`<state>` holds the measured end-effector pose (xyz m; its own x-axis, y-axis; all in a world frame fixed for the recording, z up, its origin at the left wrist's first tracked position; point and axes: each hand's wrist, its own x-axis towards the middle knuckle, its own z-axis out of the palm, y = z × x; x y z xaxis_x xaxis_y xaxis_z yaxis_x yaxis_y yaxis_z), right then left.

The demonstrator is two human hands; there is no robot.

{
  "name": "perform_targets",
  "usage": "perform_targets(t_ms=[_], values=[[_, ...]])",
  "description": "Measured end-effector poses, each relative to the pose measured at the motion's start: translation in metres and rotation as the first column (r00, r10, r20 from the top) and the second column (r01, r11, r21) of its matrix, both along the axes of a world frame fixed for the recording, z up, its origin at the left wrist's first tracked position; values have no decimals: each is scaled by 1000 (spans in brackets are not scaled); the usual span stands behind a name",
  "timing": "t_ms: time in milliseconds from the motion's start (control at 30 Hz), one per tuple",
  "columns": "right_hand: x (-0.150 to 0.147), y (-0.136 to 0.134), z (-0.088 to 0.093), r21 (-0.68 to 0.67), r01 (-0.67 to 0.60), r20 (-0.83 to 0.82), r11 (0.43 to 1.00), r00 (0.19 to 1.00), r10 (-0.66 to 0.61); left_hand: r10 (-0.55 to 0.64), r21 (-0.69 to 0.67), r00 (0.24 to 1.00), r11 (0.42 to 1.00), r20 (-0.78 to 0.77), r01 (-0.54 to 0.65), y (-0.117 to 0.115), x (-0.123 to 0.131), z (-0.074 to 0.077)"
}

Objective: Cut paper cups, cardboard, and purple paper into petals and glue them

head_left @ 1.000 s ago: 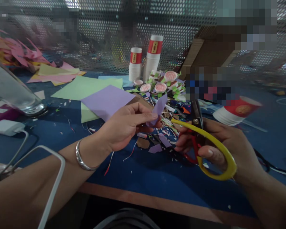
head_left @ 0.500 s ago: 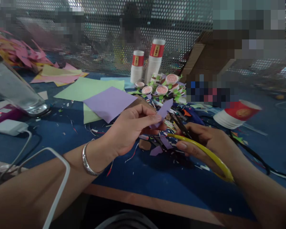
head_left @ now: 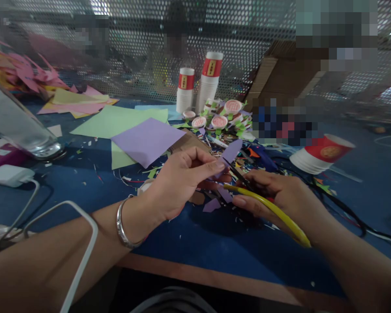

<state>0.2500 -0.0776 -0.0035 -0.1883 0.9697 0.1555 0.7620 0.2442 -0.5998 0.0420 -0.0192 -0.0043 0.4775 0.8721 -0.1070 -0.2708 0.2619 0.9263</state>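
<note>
Pinched between thumb and fingers of my left hand point(head_left: 185, 180) is a small piece of purple paper point(head_left: 232, 152), its pointed end sticking up to the right. My right hand point(head_left: 276, 193) is closed on yellow-handled scissors point(head_left: 267, 202). The dark blades reach the lower edge of the purple piece, close to my left fingertips. Purple scraps point(head_left: 212, 205) and a small brown piece point(head_left: 196, 198) lie on the blue table point(head_left: 189, 243) below my hands. A larger purple sheet point(head_left: 148, 141) rests on a green sheet point(head_left: 117, 121) to the left.
Stacked paper cups point(head_left: 210, 78) stand at the back beside a pile of round decorated pieces point(head_left: 219, 122). Another cup stack point(head_left: 324, 154) lies tilted at right, near black cables. At left are a glass point(head_left: 26, 126), a white plug point(head_left: 9, 174) and a white cable.
The scissors have moved left, bringing their blades up to the purple piece. My left hand has shifted slightly and still pinches the paper.
</note>
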Motion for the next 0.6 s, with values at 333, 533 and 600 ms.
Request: perform_targets(t_ms=[333, 533, 600], values=[[-5, -4, 4, -10, -18, -43, 1000, 999, 17, -60, -18, 993, 998, -105, 59, -2, 0, -5], [-4, -4, -1, -1, -21, -68, 1000, 997, 21, -83, -35, 992, 996, -100, 80, -1, 2, -5], [-3, -3, -3, 4, -20, -56, 1000, 998, 20, -98, -43, 990, 995, -103, 94, 0, 2, -6]])
